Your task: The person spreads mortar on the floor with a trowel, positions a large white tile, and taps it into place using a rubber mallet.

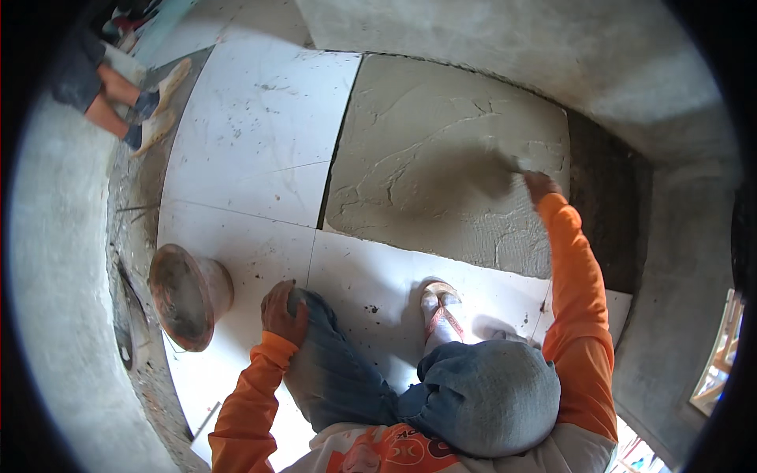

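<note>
My right hand (541, 186) is stretched out over the right part of a wet grey mortar bed (426, 110), closed on the handle of a trowel (498, 172). The trowel's blade is smeared by motion, low over or on the mortar. Ridges and shallow cracks mark the mortar's surface. My left hand (282, 314) lies on my left knee, its fingers draped over the jeans and holding nothing. To the left of that hand a mortar-stained bucket (189, 296) leans on its side, its mouth toward the left.
White floor tiles (260, 118) border the mortar on its left and near sides. A dark strip (603, 197) runs along its right edge, beside grey walls (694, 236). Another person's legs (118, 102) and shoes show at the upper left. My sandalled foot (439, 298) stands on the near tiles.
</note>
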Demonstrator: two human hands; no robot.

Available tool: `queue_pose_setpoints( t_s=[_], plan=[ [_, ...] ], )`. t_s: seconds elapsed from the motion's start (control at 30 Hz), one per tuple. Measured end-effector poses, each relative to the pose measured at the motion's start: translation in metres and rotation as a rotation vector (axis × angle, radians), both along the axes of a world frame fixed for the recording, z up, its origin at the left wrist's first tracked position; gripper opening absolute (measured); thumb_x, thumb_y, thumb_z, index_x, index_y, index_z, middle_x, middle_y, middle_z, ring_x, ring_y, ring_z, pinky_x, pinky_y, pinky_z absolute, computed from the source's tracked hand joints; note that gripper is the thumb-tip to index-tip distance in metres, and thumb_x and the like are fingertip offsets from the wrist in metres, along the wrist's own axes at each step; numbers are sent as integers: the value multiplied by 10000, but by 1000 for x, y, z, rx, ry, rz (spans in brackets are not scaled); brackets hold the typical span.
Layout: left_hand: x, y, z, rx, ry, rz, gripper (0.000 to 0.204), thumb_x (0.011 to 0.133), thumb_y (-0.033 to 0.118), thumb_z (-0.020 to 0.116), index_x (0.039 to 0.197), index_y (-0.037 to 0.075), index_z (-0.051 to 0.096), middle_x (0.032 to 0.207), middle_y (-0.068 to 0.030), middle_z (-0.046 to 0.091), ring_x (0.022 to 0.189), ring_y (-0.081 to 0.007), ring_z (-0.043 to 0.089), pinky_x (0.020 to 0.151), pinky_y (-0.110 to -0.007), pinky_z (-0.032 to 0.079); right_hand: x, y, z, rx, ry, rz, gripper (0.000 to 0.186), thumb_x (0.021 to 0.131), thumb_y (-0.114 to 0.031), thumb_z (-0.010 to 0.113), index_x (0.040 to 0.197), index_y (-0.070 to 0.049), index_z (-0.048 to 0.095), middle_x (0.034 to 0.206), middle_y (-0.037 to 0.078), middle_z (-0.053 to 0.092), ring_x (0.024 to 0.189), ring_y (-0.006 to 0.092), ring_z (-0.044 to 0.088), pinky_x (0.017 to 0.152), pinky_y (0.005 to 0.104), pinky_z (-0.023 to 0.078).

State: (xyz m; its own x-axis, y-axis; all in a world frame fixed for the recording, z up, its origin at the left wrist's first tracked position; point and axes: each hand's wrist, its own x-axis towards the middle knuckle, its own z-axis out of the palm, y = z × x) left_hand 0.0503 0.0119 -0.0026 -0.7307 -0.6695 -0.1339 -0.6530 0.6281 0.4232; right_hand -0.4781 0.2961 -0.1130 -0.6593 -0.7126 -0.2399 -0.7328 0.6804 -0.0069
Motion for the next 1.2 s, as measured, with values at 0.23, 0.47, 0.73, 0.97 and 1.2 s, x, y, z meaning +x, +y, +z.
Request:
queue_pose_setpoints(
  t_s=[0.23,0.47,0.73,0.97,1.2],
  plan=[
    [42,3,1,173,-4,576,518,805,294,580,1218,14,442,1210,-182,495,1121,-346,465,960,-405,357,25,62,-6,441,210,221,610,692,-192,655,1233,-82,397,1050,192,543,940,328,554,760,451,462],
    [118,29,-12,196,411,661,346,821,260,582,1050,11,513,1080,-165,577,980,-332,560,873,-389,431,169,-60,140,-197,38,36,291,832,-300,537,1037,-98,494,926,172,607,859,385,578,741,470,463],
    [186,22,-100,8,665,1265,173,799,168,590,919,46,567,804,-109,642,761,-234,623,698,-326,483,337,-317,262,-403,-264,1089,327,745,-171,627,1035,-55,528,846,171,596,747,364,591,658,423,493],
    [139,37,-70,298,921,1044,245,810,161,568,1021,46,521,915,-129,591,871,-244,582,784,-326,454,520,-475,235,-253,309,1180,255,821,-186,530,1071,-143,558,881,73,583,872,266,597,776,408,481],
    [122,51,9,211,371,701,408,759,240,594,1099,69,449,1137,-147,471,1083,-323,452,906,-424,341,566,-485,232,162,50,971,206,858,-161,472,985,-87,616,1044,118,603,989,288,590,821,401,482]
  ],
)
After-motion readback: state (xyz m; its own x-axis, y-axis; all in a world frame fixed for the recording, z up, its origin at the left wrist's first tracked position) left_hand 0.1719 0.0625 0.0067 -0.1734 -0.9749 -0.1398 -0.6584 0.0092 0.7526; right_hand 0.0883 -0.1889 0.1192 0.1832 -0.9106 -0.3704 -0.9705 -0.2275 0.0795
